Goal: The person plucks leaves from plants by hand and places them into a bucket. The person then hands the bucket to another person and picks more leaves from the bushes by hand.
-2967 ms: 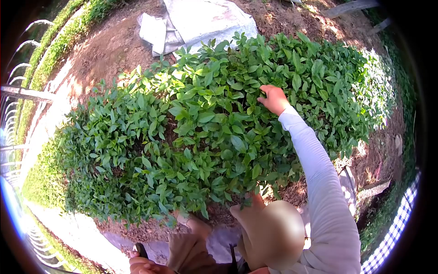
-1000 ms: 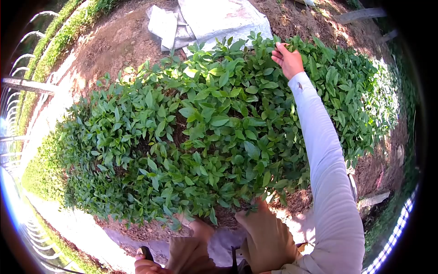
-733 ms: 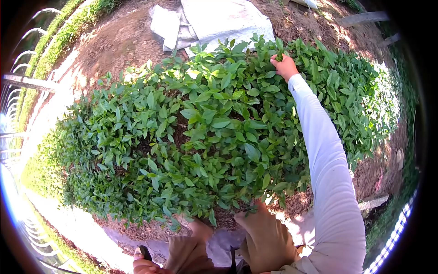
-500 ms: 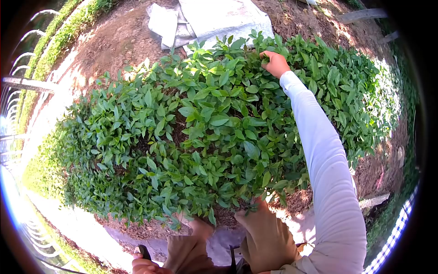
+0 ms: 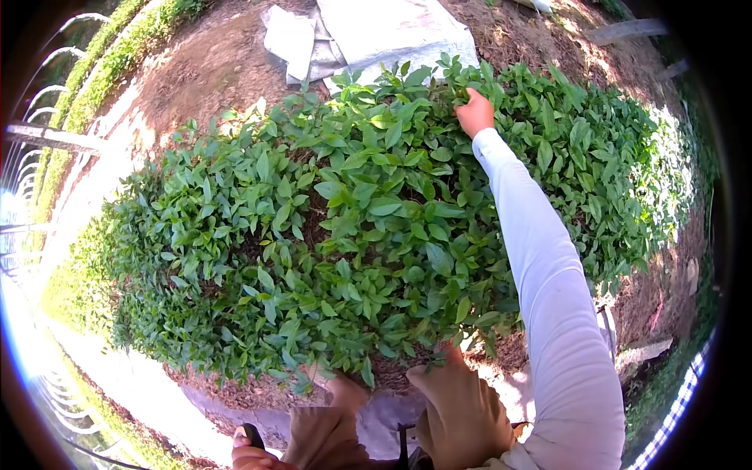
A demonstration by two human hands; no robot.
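A wide green leafy bush (image 5: pixel 376 207) fills the middle of the view. My right hand (image 5: pixel 475 113), at the end of a long pale sleeve, is at the bush's far edge, its fingers closed among the leaves; what they hold is hidden. Low at the left, my left hand (image 5: pixel 252 457) is wrapped round a small black object (image 5: pixel 251 435), of which only the top shows. That hand is near my knee, apart from the bush.
White sheets (image 5: pixel 399 35) lie on the brown soil beyond the bush. My bent legs (image 5: pixel 462 411) are at the near edge. Pale posts (image 5: pixel 55 139) and a hedge (image 5: pixel 102 74) stand at the left, another post (image 5: pixel 627 31) at the upper right.
The view has shifted slightly, so the bush and sheets sit a little further right. My right hand has turned, with its fingers now deeper among the leaves. My left hand keeps its hold.
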